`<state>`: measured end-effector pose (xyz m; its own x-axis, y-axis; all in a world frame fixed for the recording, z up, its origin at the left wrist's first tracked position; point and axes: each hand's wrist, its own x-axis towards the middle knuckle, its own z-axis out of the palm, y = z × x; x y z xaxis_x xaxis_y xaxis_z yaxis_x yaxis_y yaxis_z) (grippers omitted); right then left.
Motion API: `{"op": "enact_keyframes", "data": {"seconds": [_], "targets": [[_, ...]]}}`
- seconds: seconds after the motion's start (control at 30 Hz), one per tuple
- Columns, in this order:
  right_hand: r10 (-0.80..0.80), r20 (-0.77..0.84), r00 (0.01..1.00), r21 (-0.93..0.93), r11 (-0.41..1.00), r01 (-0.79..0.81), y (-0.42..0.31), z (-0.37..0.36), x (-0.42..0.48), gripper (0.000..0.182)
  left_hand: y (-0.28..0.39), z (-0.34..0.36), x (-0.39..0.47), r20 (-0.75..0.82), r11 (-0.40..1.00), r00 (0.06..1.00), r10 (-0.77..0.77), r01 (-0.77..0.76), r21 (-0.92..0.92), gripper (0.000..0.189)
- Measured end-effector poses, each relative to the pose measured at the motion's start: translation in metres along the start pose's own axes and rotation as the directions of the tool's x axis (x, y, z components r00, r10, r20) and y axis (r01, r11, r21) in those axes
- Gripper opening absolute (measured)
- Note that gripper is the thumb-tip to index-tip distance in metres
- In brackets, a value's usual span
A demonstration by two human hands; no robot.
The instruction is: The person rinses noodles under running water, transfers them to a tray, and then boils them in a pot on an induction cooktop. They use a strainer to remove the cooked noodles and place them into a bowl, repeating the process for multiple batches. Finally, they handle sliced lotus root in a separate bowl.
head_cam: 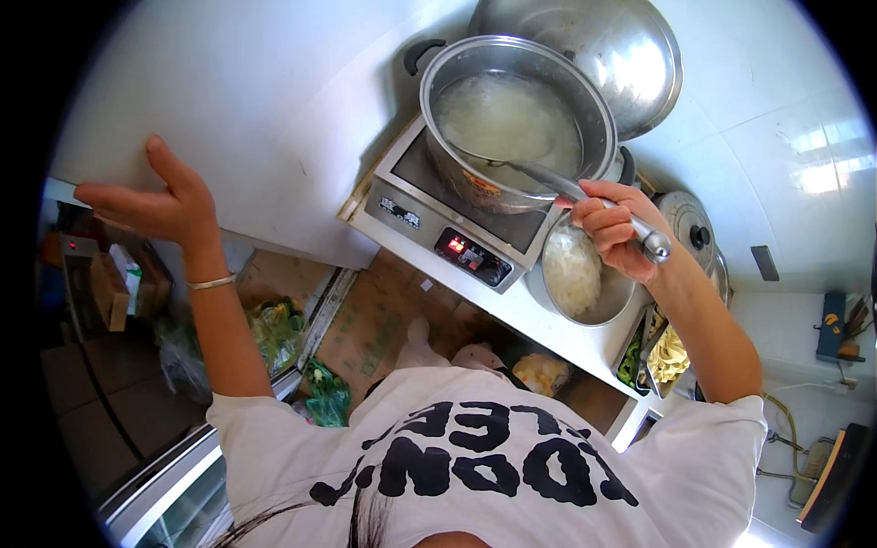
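Observation:
My right hand [620, 229] grips the metal handle of a wire-rimmed strainer [548, 179], whose round head lies in the cloudy liquid of a large steel pot [433, 140]. The pot stands on an induction cooker [404, 211] with a lit red display. Below my right hand is a steel bowl [620, 301] holding a pale, whitish mass of food [572, 270], perhaps noodles. My left hand [161, 198] is raised at the left, near the white wall, fingers spread and holding nothing; a bangle circles its wrist.
A large metal lid [637, 61] leans on the wall behind the pot. Right of the bowl are a lidded pot [685, 219] and metal trays with green pieces [629, 359] and yellowish strips [668, 356]. Plastic bags [329, 390] lie low at the left, near a flattened cardboard sheet [370, 308].

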<state>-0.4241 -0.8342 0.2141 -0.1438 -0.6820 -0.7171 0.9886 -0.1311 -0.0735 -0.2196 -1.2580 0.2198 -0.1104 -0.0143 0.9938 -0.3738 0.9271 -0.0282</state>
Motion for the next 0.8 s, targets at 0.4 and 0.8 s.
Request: {"op": "enact_keyframes", "data": {"seconds": [0.4,0.8], "targets": [[-0.129,-0.341,0.931,-0.609,0.785,-0.115,-0.048,-0.003,-0.022,0.02,0.01,-0.002,-0.01,0.043,0.982,0.994,-0.105,0.097,0.164,0.082],[-0.162,-0.237,0.958,-0.751,0.656,-0.075,-0.028,-0.015,-0.013,0.014,0.016,0.001,-0.008,0.007,0.99,0.99,-0.138,0.138,0.023,0.08]]}}
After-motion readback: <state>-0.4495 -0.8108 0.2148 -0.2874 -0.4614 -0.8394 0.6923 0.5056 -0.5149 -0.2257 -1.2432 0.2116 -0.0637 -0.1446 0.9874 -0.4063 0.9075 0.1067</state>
